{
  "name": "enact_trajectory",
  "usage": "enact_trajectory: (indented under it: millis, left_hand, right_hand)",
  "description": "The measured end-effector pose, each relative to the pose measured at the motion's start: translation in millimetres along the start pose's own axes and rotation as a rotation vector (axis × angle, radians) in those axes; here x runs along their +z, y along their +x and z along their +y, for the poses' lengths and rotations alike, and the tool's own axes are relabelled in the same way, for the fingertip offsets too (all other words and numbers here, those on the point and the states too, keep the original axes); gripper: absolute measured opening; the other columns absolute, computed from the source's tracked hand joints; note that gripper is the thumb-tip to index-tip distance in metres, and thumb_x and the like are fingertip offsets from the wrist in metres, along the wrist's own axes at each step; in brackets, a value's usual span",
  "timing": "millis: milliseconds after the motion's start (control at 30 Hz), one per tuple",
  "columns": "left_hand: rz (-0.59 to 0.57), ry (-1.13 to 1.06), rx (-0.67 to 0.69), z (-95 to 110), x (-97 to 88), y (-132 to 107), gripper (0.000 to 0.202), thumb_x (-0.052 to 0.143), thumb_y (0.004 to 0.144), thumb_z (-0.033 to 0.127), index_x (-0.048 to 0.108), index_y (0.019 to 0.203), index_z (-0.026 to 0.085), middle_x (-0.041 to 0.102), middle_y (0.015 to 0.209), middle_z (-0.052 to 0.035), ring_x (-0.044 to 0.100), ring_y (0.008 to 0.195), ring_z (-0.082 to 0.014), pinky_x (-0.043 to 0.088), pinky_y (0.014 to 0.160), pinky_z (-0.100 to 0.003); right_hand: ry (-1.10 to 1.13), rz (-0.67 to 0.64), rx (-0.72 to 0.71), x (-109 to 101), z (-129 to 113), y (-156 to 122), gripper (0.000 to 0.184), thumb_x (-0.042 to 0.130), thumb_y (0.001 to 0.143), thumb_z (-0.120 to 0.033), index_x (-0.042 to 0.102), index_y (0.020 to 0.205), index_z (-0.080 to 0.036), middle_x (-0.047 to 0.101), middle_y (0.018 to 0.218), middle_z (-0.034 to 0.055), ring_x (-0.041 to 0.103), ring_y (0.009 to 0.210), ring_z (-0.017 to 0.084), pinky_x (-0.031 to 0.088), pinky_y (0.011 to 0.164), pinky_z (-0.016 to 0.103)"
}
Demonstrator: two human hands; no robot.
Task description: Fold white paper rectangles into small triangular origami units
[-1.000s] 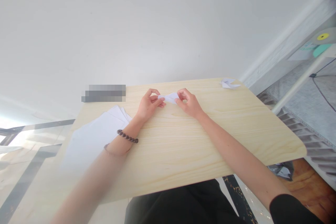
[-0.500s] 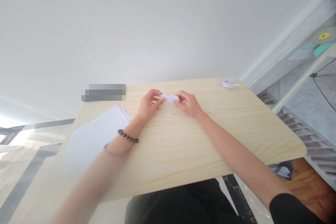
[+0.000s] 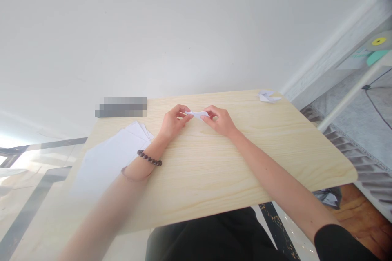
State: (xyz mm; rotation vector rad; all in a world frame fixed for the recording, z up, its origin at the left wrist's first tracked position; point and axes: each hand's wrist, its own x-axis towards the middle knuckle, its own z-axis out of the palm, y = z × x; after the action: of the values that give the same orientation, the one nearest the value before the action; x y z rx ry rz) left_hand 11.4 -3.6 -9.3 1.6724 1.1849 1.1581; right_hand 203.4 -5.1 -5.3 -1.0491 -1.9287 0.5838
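White paper [image 3: 197,113] folded into a narrow strip, ends pinched by both hands [image 3: 172,123] [image 3: 221,121]

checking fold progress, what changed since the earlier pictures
The small white folded paper looks narrower and flatter than a second ago, and the left hand has closed its raised fingers down onto it. The right hand keeps pinching the other end. The stack of white sheets, the white folded figure at the far corner and the light wooden table are unchanged.
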Motion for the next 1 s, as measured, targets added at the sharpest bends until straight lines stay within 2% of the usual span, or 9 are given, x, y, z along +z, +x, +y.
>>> enact_trajectory:
  millis: [233,367,533,867,1000]
  left_hand:
    - [-0.036,0.041,-0.012,2.1,0.0,-1.3,0.024,0.061,0.071,0.040,0.059,0.080,0.017,0.063,0.087,-0.0048,0.057,0.073,-0.0146,0.045,0.052,-0.021]
    - [-0.017,0.053,0.000,1.4,0.5,-0.8,0.022,0.061,0.071,0.038,0.059,0.078,0.018,0.064,0.090,-0.0049,0.057,0.077,-0.0155,0.044,0.055,-0.022]
    - [0.008,0.135,0.004,1.0,0.0,0.1,0.022,0.062,0.070,0.036,0.058,0.083,0.019,0.064,0.090,-0.0029,0.058,0.074,-0.0143,0.044,0.057,-0.023]
    - [-0.039,0.192,0.088,2.3,-1.2,0.3,0.016,0.056,0.075,0.032,0.060,0.082,0.018,0.062,0.094,-0.0055,0.056,0.083,-0.0160,0.045,0.059,-0.023]
    - [0.004,0.232,0.103,2.3,0.4,0.5,0.014,0.058,0.073,0.029,0.058,0.082,0.018,0.062,0.092,-0.0040,0.057,0.082,-0.0153,0.044,0.061,-0.023]
  right_hand:
    - [-0.005,-0.005,-0.026,0.4,0.3,-0.4,0.014,0.052,0.075,-0.032,0.056,0.082,-0.019,0.061,0.078,0.0014,0.054,0.070,0.013,0.044,0.067,0.027]
    - [-0.007,0.003,-0.015,1.1,0.8,-0.7,0.017,0.052,0.076,-0.034,0.056,0.084,-0.020,0.062,0.079,0.0017,0.056,0.073,0.014,0.044,0.069,0.028]
    - [-0.003,-0.005,-0.027,1.7,0.9,-0.8,0.017,0.051,0.078,-0.034,0.057,0.084,-0.020,0.063,0.081,0.0019,0.056,0.075,0.014,0.044,0.070,0.027]
    - [-0.003,0.008,-0.009,2.1,1.7,-0.5,0.016,0.053,0.077,-0.035,0.058,0.081,-0.020,0.063,0.080,0.0014,0.057,0.075,0.014,0.044,0.071,0.028]
    - [0.004,0.014,-0.012,2.3,0.8,-0.2,0.015,0.053,0.077,-0.034,0.058,0.080,-0.020,0.063,0.080,0.0014,0.057,0.075,0.014,0.043,0.071,0.028]
